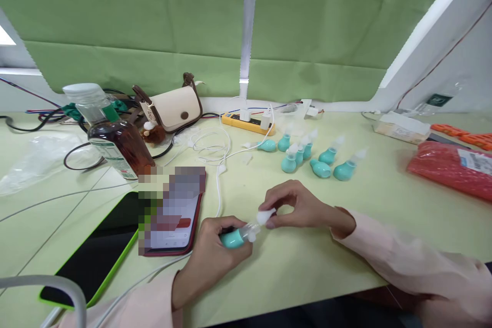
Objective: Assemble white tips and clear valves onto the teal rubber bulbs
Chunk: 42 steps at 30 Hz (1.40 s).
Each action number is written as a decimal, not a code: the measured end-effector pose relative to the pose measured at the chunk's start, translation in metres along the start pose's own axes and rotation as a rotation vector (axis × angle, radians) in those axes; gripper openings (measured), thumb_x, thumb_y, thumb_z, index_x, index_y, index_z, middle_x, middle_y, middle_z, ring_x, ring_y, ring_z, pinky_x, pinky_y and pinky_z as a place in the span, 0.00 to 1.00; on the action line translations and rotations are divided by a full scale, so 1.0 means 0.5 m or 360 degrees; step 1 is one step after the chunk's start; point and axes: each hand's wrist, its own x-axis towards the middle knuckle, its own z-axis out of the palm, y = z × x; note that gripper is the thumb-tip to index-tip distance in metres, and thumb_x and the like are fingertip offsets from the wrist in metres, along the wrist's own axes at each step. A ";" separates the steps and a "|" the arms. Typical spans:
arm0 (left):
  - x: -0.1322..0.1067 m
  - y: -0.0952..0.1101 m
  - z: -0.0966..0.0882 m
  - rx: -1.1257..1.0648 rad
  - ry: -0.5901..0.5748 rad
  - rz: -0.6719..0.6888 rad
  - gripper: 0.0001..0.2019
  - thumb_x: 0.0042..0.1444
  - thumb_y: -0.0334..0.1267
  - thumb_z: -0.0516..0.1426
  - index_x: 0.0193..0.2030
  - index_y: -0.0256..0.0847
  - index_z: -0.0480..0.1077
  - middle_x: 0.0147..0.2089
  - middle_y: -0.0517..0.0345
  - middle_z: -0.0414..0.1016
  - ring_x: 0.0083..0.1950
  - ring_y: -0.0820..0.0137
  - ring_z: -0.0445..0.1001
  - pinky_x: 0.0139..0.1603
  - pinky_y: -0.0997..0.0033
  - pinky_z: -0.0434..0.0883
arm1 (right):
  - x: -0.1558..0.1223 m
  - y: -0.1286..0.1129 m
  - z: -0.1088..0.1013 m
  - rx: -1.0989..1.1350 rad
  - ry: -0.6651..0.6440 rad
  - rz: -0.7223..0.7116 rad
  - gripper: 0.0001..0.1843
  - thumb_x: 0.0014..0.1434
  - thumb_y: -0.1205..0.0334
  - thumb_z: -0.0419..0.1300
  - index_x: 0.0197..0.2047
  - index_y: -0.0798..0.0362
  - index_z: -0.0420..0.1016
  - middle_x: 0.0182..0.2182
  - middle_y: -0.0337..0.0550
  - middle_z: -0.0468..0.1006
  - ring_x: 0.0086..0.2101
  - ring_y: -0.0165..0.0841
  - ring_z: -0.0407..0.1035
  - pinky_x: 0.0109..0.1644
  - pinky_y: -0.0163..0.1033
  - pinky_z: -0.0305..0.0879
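My left hand (213, 253) is closed around the teal bulb of a small nasal aspirator (238, 236) near the table's front edge. My right hand (295, 205) pinches the white translucent tip (265, 215) at the other end of the same aspirator. Both hands hover just above the pale green table (269, 266). Several more teal aspirators (319, 161) with clear tips lie in a loose group further back, right of centre.
A red-cased phone (172, 215) and a green-cased tablet (96, 246) lie at the left. Behind them stand a brown-liquid bottle (111, 138), a cream handbag (172, 107), white cables (215, 148) and a yellow power strip (249, 123). A red packet (449, 169) lies at the right.
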 end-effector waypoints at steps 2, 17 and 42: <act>-0.002 0.000 -0.001 0.0075 -0.0029 0.0014 0.05 0.38 0.30 0.56 0.24 0.36 0.73 0.20 0.62 0.69 0.23 0.74 0.63 0.22 0.79 0.59 | -0.001 0.005 0.003 -0.0005 -0.0080 -0.0066 0.13 0.43 0.62 0.63 0.35 0.57 0.74 0.27 0.42 0.75 0.27 0.27 0.68 0.32 0.35 0.68; 0.002 -0.003 -0.004 0.0008 -0.0143 0.0268 0.07 0.42 0.33 0.55 0.24 0.35 0.75 0.21 0.59 0.71 0.22 0.72 0.65 0.21 0.78 0.61 | -0.012 -0.027 -0.007 -0.0606 -0.0247 -0.0308 0.13 0.52 0.57 0.57 0.40 0.51 0.75 0.25 0.42 0.73 0.23 0.26 0.65 0.25 0.32 0.58; -0.003 -0.014 -0.010 0.0017 0.0150 0.0480 0.26 0.44 0.36 0.60 0.53 0.42 0.61 0.51 0.50 0.67 0.52 0.60 0.64 0.51 0.63 0.63 | 0.024 -0.095 -0.041 -0.0513 0.0182 -0.0052 0.12 0.46 0.56 0.61 0.32 0.56 0.77 0.23 0.42 0.76 0.22 0.29 0.67 0.22 0.33 0.62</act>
